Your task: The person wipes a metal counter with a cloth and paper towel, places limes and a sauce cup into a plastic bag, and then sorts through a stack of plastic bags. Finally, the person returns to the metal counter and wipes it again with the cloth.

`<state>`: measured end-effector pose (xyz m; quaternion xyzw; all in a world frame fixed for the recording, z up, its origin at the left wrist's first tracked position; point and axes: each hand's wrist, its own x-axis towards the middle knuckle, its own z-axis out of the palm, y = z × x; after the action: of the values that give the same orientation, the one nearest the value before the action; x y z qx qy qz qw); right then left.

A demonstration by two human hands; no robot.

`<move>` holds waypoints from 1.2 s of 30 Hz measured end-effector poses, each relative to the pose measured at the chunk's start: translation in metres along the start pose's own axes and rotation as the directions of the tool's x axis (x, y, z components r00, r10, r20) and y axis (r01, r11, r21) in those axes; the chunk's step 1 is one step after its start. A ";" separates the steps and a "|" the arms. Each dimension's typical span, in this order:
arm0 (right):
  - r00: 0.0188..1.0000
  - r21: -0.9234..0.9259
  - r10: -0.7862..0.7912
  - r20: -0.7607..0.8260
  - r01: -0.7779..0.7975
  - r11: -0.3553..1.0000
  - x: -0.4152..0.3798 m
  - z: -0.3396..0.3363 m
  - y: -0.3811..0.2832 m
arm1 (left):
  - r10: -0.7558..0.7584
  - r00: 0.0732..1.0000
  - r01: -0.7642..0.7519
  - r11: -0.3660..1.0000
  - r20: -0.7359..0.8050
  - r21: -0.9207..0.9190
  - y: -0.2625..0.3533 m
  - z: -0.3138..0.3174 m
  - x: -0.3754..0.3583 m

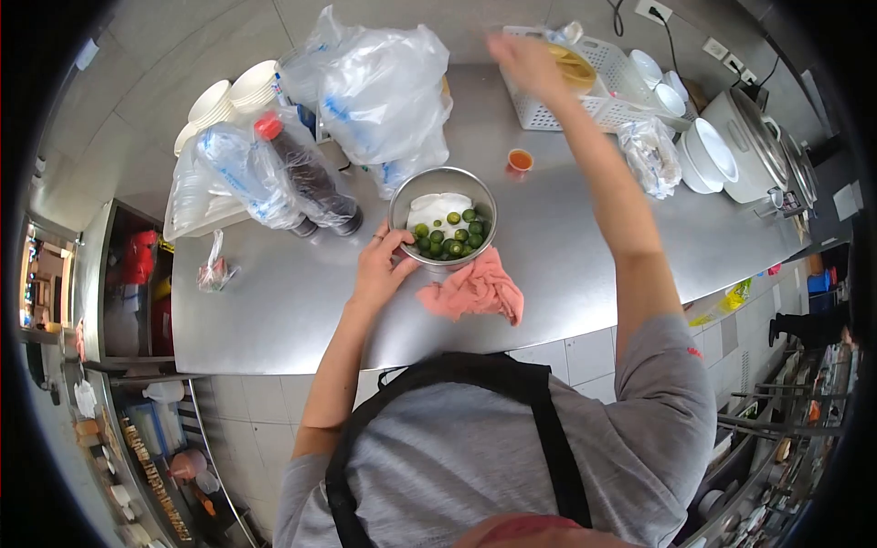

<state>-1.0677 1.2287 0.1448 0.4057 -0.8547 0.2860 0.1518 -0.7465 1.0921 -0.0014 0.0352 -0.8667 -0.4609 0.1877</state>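
Note:
A round metal bowl point(487, 190) with several small green citrus fruits point(454, 247) and something white in it stands on the steel table. My left hand point(376, 265) holds the bowl by its left rim, thumb outside. Reaching far forward, my right hand point(528, 64) is blurred by motion over the left part of a white perforated basket point(539, 117); its fingers cannot be made out. Just right of that hand, a yellow item point(574, 68) lies in the basket. A crumpled pink cloth point(477, 290) touches the table below the bowl.
Plastic bags point(384, 87), wrapped dark bottles point(315, 178) and stacked white bowls point(212, 102) occupy the back left. A small cup of orange sauce point(520, 161) sits right of the bowl. White bowls point(711, 153) and a large lidded container point(744, 137) are at the right.

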 end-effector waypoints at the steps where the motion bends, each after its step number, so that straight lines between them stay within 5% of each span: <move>1: 0.998 -0.056 0.032 0.058 -0.028 0.998 -0.033 0.016 0.025 | -0.012 1.000 0.012 1.000 0.007 -0.006 0.006 0.002 0.004; 3: 0.902 -0.255 0.089 0.423 0.024 0.967 -0.101 0.058 0.078 | -0.043 0.999 0.043 0.999 0.025 -0.009 0.009 0.010 0.012; 4: 0.874 -0.249 0.102 0.476 0.023 0.968 -0.138 0.072 0.083 | -0.061 0.998 0.061 0.998 0.035 -0.008 0.002 0.019 0.018; 5: 0.912 -0.073 -0.151 0.381 0.192 0.979 -0.169 0.089 0.104 | -0.082 0.996 0.082 0.997 0.041 -0.007 0.000 0.026 0.025; 9: 0.970 -0.096 0.007 0.243 0.017 0.995 -0.194 0.065 0.110 | -0.028 0.999 0.028 0.999 0.041 -0.020 0.002 0.056 0.055; 12: 0.987 -0.006 0.129 -0.093 -0.130 0.991 -0.191 0.046 0.147 | 0.087 0.994 -0.087 0.996 -0.072 0.010 0.010 0.084 0.081; 13: 0.992 -0.187 -0.063 -0.107 0.042 0.981 -0.184 0.026 0.145 | 0.083 0.990 -0.074 0.994 -0.117 0.079 0.011 0.093 0.087; 14: 0.988 -0.100 0.012 -0.154 -0.028 0.995 -0.176 0.015 0.145 | 0.192 0.963 -0.179 0.980 -0.191 0.084 0.004 0.106 0.097; 15: 0.974 -0.338 -0.167 -0.156 0.106 0.935 -0.178 0.011 0.165 | 0.118 0.969 -0.113 0.993 -0.216 0.035 0.012 0.109 0.099; 16: 0.954 -0.019 0.249 -0.165 -0.256 0.967 -0.175 0.017 0.186 | 0.022 0.979 -0.016 0.999 -0.203 0.035 0.012 0.115 0.100; 17: 0.959 -0.435 -0.209 -0.190 0.109 0.894 -0.184 0.023 0.209 | 0.070 0.981 -0.063 0.997 -0.182 0.046 -0.001 0.125 0.097; 19: 0.986 -0.452 -0.045 0.158 0.112 0.885 -0.192 0.031 0.244 | -0.035 0.999 0.034 0.998 -0.028 -0.045 0.009 0.113 0.083; 21: 0.992 -0.400 -0.093 0.087 0.121 0.909 -0.196 0.034 0.248 | 0.162 0.982 -0.161 0.987 -0.092 0.023 -0.013 0.109 0.059; 22: 0.994 -0.310 0.039 0.102 -0.005 0.951 -0.194 0.027 0.244 | 0.275 0.957 -0.270 0.961 -0.095 0.067 -0.023 0.103 0.049; 23: 0.976 -0.222 0.169 0.140 -0.136 0.966 -0.188 0.015 0.233 | 0.142 0.989 -0.141 0.989 0.027 -0.031 -0.028 0.087 0.035; 25: 0.926 -0.405 -0.038 -0.375 -0.127 0.905 -0.189 0.015 0.228 | -0.069 0.982 0.110 0.966 0.175 -0.232 -0.033 0.045 -0.007; 28: 0.840 -0.083 0.193 -0.506 -0.270 0.959 -0.184 -0.014 0.124 | -0.284 0.955 0.295 0.871 0.087 -0.394 -0.024 -0.021 -0.080; 30: 0.786 0.085 0.261 -0.560 -0.259 0.962 -0.182 -0.010 0.063 | -0.297 0.940 0.247 0.932 -0.169 -0.265 -0.021 -0.062 -0.125; 33: 0.817 0.382 0.239 -0.525 -0.025 0.924 -0.173 0.030 -0.051 | -0.421 0.805 0.358 0.906 -0.418 -0.223 -0.026 -0.112 -0.192; 36: 0.952 0.681 0.179 -0.250 0.041 0.731 -0.174 0.085 -0.192 | -0.532 0.681 0.400 0.846 -0.504 -0.352 -0.026 -0.163 -0.256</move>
<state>-0.8115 1.1850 0.0628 0.3526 -0.6727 0.6412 0.1096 -0.4539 1.0090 -0.0151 0.3750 -0.6730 -0.5498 0.3227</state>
